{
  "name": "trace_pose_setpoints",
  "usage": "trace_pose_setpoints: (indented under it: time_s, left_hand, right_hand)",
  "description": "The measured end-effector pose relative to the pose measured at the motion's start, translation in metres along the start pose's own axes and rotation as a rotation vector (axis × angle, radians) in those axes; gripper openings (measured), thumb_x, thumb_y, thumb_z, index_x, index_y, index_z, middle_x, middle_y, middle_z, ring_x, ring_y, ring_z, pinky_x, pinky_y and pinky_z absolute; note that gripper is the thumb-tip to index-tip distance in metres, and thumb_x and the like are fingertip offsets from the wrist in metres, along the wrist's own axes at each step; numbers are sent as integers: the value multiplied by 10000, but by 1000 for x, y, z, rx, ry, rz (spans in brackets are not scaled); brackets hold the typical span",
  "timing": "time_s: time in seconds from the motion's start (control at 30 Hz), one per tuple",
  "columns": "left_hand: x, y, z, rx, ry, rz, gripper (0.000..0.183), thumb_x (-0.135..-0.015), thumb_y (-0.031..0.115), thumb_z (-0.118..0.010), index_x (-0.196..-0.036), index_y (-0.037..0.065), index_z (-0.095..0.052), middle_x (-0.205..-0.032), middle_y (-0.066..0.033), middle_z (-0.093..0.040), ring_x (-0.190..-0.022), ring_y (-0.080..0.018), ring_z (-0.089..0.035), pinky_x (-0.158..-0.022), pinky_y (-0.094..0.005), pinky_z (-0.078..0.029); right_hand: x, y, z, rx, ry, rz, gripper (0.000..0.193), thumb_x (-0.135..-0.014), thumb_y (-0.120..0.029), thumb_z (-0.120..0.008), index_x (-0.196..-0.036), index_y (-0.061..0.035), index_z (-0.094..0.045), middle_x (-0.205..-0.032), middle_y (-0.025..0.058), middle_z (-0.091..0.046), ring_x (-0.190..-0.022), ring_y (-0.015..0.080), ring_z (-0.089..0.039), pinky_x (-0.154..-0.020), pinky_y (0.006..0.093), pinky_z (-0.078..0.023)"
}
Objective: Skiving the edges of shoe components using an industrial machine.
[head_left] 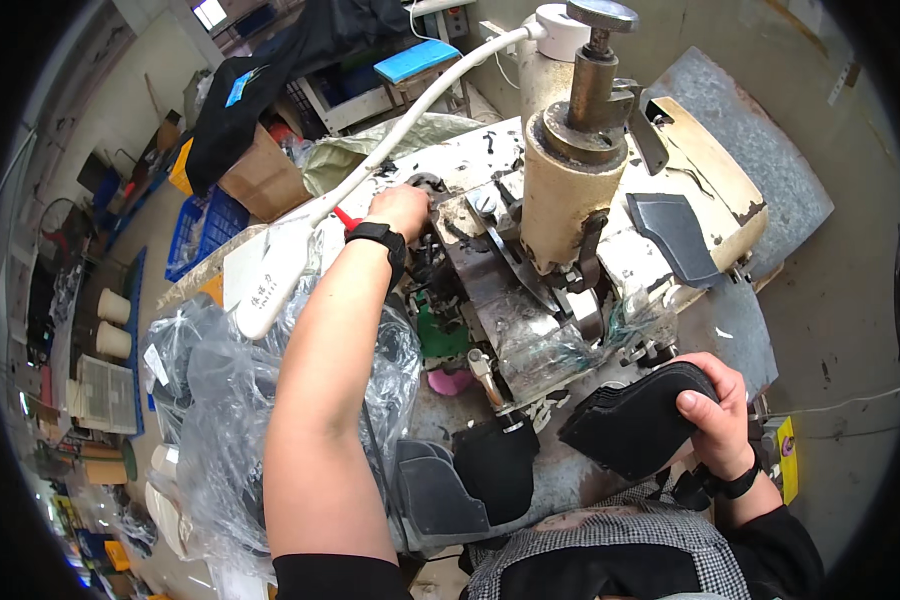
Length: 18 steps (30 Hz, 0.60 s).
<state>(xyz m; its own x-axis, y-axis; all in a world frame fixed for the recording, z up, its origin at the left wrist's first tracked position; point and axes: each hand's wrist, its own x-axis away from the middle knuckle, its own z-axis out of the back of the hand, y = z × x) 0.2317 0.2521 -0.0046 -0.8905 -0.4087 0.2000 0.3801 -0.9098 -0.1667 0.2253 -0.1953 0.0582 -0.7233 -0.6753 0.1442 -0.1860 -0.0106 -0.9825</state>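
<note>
Right hand (720,412): closed on a stack of black pieces (632,425), with the thumb on top and the fingers mostly hidden under it.
Black stack: up in the air in front of the person's body, at the near right side of the machine (575,190), with its layers showing along the left edge.
Left hand (402,212): reaching to the far left side of the machine, with its fingers bent. I cannot tell how far open it is or if it has hold of anything. A small red part (346,217) is just beside it.
Machine top: 1 dark grey piece (675,238) lies there.
Near table edge: grey pieces (438,490) lie beside a black piece (495,470).
Left side: a big clear plastic bag (230,400), all crinkled.
Lamp (370,152): white, with a long bent neck.
</note>
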Motion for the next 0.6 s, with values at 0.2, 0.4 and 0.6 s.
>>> trace_pose_setpoints:
  time_s: [0.2,0.4,0.6]
  left_hand:
    - [-2,-12,-3,75,-148,-130,289,-730,49,-660,-1015,16,-689,-1078,-196,-666,-1035,-331,-642,-846,-405,-537]
    - [13,12,14,62,-166,-77,268,-727,62,-667,-986,3,-695,-1040,-203,-675,-1010,-341,-649,-835,-404,-540]
    - [6,-4,-2,59,-125,-109,281,-722,62,-673,-997,7,-693,-1006,-205,-681,-991,-338,-656,-822,-407,-542]
  right_hand:
    - [3,1,0,4,-18,-14,367,-813,-166,-697,-1094,50,-599,-965,70,-668,-876,120,-620,-820,257,-483]
    - [1,2,0,2,-31,-15,349,-819,-131,-694,-1105,45,-599,-972,68,-669,-883,118,-622,-825,255,-483]
    - [1,-7,-7,2,-83,7,344,-838,-127,-690,-1124,39,-597,-985,65,-671,-901,116,-625,-836,262,-487]
